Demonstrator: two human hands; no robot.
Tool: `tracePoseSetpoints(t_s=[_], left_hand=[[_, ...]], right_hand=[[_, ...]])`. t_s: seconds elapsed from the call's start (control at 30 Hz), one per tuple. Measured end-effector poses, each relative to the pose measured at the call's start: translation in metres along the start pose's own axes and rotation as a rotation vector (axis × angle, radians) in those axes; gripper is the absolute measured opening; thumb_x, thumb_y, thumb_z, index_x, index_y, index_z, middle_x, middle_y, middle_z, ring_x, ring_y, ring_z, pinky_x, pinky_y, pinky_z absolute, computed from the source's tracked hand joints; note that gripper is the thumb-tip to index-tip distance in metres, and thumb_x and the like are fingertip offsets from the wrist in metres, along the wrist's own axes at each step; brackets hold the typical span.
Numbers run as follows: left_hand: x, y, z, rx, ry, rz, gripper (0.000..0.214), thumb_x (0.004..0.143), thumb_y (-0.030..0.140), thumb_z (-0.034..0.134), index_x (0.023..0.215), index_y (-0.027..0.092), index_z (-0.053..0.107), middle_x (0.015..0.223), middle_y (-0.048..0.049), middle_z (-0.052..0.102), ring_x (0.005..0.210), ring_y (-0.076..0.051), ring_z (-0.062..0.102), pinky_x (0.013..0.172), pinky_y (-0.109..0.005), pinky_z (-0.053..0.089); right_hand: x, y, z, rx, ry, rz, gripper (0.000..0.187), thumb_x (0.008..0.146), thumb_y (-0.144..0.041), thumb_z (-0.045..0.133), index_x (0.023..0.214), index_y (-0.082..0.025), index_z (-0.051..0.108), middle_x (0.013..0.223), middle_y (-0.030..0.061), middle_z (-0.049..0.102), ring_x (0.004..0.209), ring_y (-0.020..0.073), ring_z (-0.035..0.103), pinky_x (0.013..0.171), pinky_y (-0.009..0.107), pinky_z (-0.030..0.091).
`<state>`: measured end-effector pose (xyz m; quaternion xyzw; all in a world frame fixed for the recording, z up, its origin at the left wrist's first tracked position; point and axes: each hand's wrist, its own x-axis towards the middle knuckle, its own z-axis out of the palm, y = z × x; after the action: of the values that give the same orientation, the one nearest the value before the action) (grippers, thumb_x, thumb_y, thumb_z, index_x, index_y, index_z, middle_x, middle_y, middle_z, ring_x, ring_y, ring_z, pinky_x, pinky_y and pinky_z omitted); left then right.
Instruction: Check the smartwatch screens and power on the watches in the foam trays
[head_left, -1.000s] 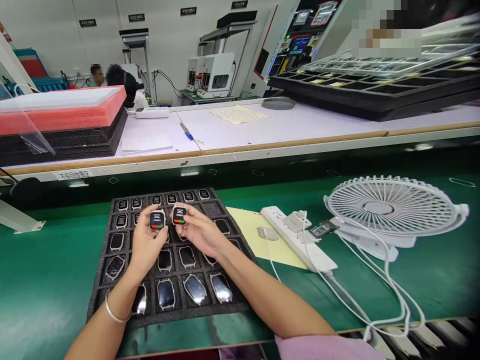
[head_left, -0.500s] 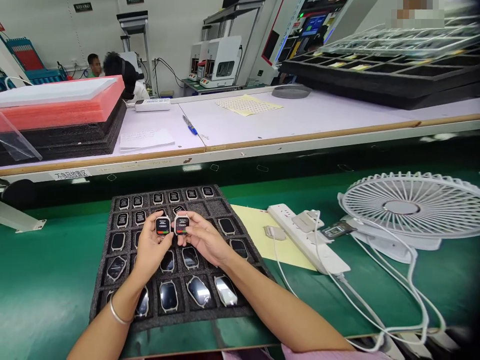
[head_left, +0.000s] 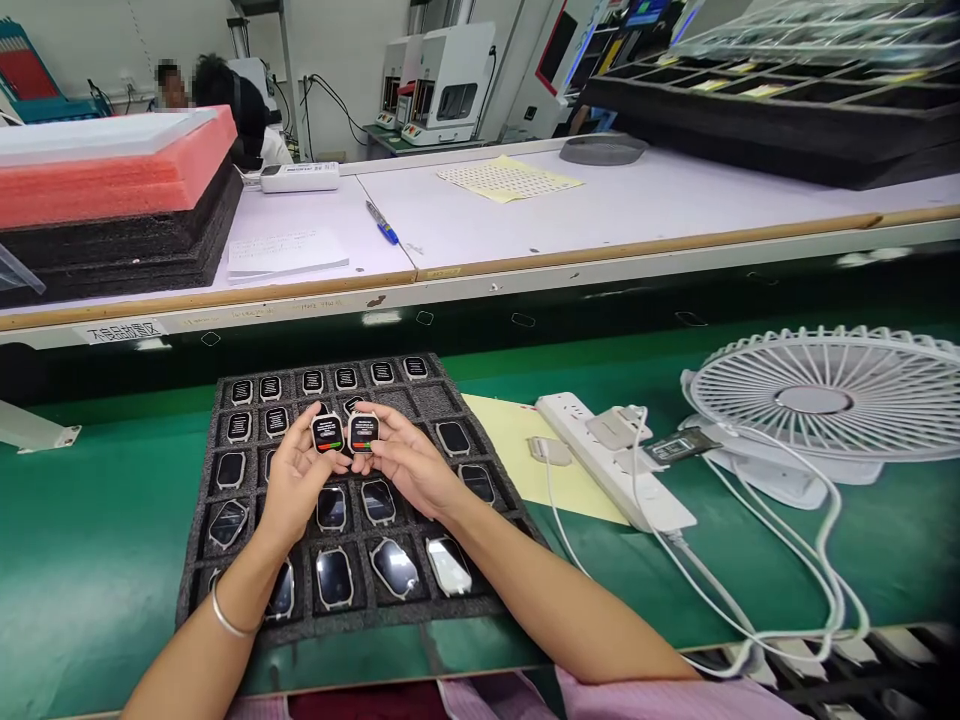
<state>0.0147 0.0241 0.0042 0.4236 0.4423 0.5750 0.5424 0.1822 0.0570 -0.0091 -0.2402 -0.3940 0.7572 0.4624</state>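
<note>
Held side by side above the tray are two smartwatch bodies without straps, both screens lit with white text and a red and green strip. My left hand [head_left: 294, 475] grips the left smartwatch [head_left: 327, 431] by its edges, thumb at its lower side. My right hand [head_left: 409, 455] pinches the right smartwatch [head_left: 364, 431], the thumb over its lower right corner. Below both hands lies a dark grey foam tray [head_left: 420, 625] with several rows of watches in its pockets. Back-row watches show text, while front ones such as this watch [head_left: 334, 578] have dark screens. My hands hide some middle pockets.
Right of the tray are a yellow sheet [head_left: 495, 420], a white power strip [head_left: 574, 430] with cables, and a white fan [head_left: 814, 400]. A raised shelf behind holds foam stacks [head_left: 112, 180], a pen [head_left: 382, 222] and papers. Another person [head_left: 232, 110] sits beyond.
The camera view has tilted down slightly, so the background sits higher in the picture. Both hands still hold the two smartwatches, and my right thumb has shifted slightly on its watch.
</note>
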Motion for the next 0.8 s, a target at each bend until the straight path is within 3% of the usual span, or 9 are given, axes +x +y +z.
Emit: tracePoseSetpoints(t_s=[0.57,0.8], left_hand=[[-0.0012,0.0085,-0.0008,-0.032,-0.017,-0.032,0.064,0.076,0.024,0.071,0.137,0.015,0.054,0.098,-0.0068,0.074,0.070,-0.017,0.073,0.071,-0.031,0.062],[-0.0001,0.0050,-0.0011,-0.021,-0.002,-0.016,0.065,0.073,0.017,0.070,0.136,0.015,0.055,0.098,-0.0056,0.074,0.070,-0.015,0.072,0.072,-0.031,0.062]], right_hand=[[0.0000,-0.0059,0.0034,-0.022,0.039,-0.027,0.047,0.074,-0.019,0.072,0.119,-0.022,0.059,0.106,0.0050,0.071,0.070,0.0149,0.065,0.071,0.033,0.051],[0.0001,-0.0049,0.0035,-0.074,0.009,-0.061,0.049,0.074,-0.016,0.069,0.122,-0.022,0.057,0.093,0.0018,0.068,0.070,0.0157,0.064,0.070,0.032,0.051]])
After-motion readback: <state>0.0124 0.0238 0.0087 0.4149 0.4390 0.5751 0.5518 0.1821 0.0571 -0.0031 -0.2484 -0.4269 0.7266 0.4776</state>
